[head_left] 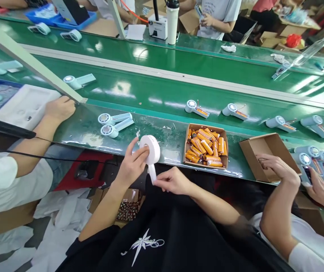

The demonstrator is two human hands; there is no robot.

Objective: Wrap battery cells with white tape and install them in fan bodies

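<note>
My left hand [133, 163] grips a roll of white tape [155, 150], its fingers at the roll's centre hole. A short strip [152, 173] hangs down from the roll, and my right hand [175, 181] pinches its free end. Both hands are over the near edge of the green bench. Beyond them on the bench lie two light-blue fan units [109, 130] with open handles. To the right stands a cardboard box [184, 151] full of orange cylindrical batteries [204, 145].
A co-worker's hand [278, 166] reaches into an open carton [249, 151] at the right. Another person's hand [61, 108] rests beside a white tray [27, 105] at the left. More fan units [231, 109] lie on the green belt [156, 88]. A slanted metal post [34, 62] crosses the left.
</note>
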